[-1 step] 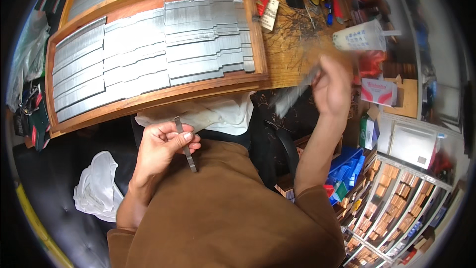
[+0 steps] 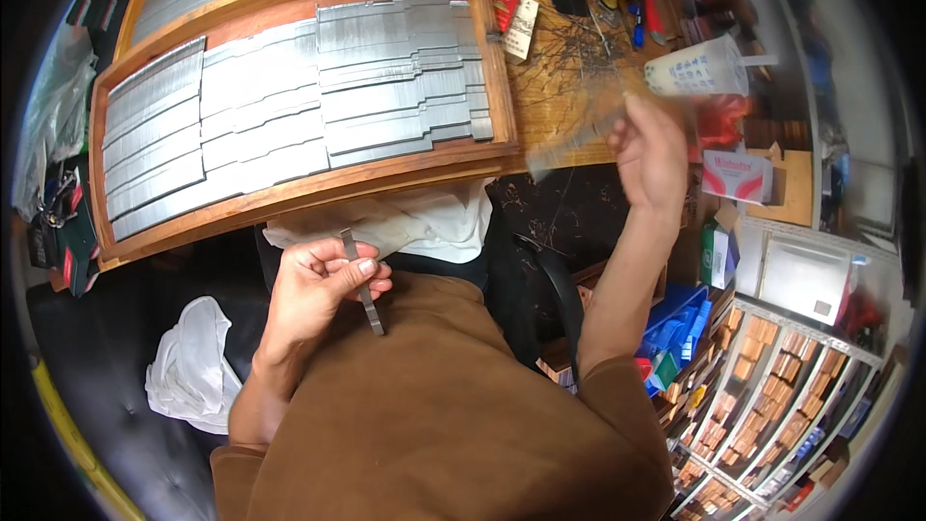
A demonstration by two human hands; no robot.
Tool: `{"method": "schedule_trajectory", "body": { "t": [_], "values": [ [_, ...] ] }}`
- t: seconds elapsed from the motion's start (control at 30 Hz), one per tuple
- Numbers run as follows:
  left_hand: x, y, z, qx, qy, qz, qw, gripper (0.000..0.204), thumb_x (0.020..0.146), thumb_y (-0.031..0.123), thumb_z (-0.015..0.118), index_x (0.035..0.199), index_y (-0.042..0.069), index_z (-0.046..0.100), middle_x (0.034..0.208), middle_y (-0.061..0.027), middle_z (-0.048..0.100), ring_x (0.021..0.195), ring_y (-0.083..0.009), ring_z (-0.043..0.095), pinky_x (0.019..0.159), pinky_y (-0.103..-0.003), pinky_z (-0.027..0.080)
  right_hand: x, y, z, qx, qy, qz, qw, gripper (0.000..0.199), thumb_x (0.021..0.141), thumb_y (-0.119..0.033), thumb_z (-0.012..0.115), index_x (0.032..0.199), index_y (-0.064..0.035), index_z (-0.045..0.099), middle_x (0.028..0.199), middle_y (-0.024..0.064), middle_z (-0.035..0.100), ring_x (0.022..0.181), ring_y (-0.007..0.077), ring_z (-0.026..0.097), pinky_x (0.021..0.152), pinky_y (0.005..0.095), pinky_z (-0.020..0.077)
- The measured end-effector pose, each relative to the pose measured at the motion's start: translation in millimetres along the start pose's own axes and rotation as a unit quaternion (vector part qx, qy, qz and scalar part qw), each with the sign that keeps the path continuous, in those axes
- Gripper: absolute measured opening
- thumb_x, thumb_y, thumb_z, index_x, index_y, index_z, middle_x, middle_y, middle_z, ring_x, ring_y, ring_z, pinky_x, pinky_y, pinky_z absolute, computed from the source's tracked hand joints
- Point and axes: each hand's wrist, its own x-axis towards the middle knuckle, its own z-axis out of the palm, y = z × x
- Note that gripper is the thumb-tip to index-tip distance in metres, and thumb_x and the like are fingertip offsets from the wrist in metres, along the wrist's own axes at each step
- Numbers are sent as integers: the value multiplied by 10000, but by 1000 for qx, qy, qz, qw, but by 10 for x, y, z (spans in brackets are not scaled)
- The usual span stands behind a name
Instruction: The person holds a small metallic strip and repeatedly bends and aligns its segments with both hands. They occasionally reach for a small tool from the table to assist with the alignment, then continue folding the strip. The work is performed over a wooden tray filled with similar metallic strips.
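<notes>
My left hand [image 2: 313, 285] is closed in front of my brown shirt, pinching a narrow dark grey metal strip [image 2: 370, 307] between thumb and fingers. The strip slants downward, its lower end near the shirt. Off to the right, my right hand [image 2: 656, 159] is raised by the table's edge with its fingers curled. A pale, long thing [image 2: 569, 147] extends leftward from those fingers, too smeared by motion to name. Beyond my left hand, a wooden tray [image 2: 500, 87] holds rows of thin silvery metal strips [image 2: 260, 87], stacked closely in stepped blocks.
Dark thin scraps [image 2: 584, 48] litter the wooden tabletop [image 2: 550, 87] right of the tray. A plastic drink cup [image 2: 690, 72] lies tilted near my right hand. White cloth [image 2: 415, 222] hangs below the tray. A white plastic bag [image 2: 193, 367] lies at left; a compartmented rack [image 2: 762, 376] stands lower right.
My right hand has shifted slightly up and to the right, and the blurred thing's far end has swung upward. The left hand and its metal strip stay almost still.
</notes>
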Motion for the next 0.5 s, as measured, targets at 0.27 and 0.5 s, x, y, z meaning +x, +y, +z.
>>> {"method": "schedule_trajectory", "body": {
  "t": [0.27,0.5],
  "values": [
    [6,-2,28,6,10,-42,999,157,961,32,709,1082,-63,676,953,-204,759,833,-254,768,713,-323,629,-449,194,-6,-70,-34,26,997,146,958,-96,721,1031,29,736,866,80,736,700,106,672,641,247,564],
    [81,119,104,41,-109,-75,990,160,1001,109,695,1087,-23,723,960,-90,763,838,-121,719,716,-256,576,-1002,891,1037,-95,-316,232,915,180,952,-108,755,1037,52,755,883,78,752,731,82,678,660,222,553]
  ]
}}
